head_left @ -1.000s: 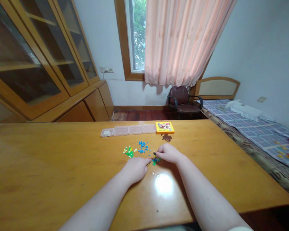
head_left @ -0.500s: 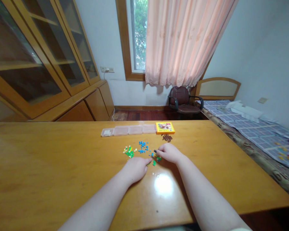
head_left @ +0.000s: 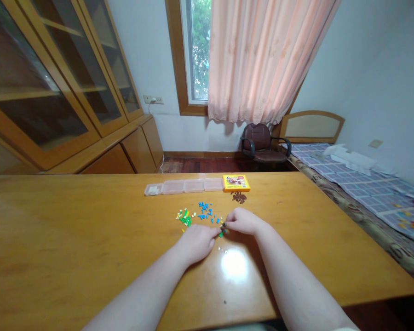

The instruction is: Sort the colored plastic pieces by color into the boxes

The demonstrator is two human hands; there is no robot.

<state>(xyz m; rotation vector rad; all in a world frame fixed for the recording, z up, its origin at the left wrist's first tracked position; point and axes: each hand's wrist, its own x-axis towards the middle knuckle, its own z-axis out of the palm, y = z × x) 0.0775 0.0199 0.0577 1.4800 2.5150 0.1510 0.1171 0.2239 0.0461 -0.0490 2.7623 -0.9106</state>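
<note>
My right hand [head_left: 243, 220] is closed in a pinch on a small black building brick [head_left: 223, 225], low over the table. Beneath and beside that brick sit a green piece [head_left: 221, 234] and a few other tiny pieces, partly covered by my fingers. My left hand [head_left: 198, 241] rests on the tabletop with its index finger stretched towards these pieces; I cannot tell whether its tip touches them. Its other fingers are mostly hidden. Blue bricks [head_left: 204, 211] lie scattered just beyond my hands. Green, yellow and white bricks [head_left: 185, 218] form a loose group past my left hand.
Brown bricks [head_left: 239, 197] are piled in front of a yellow box [head_left: 236, 183]. Left of that box stretches a row of clear plastic trays [head_left: 174, 186]. Small clear bits lie on the wooden table [head_left: 89, 239] near a bright glare. A chair [head_left: 262, 145] stands beyond the table.
My right hand has come slightly nearer to me, bringing the black brick down to the small pieces by my left fingertip. My left hand has barely shifted.
</note>
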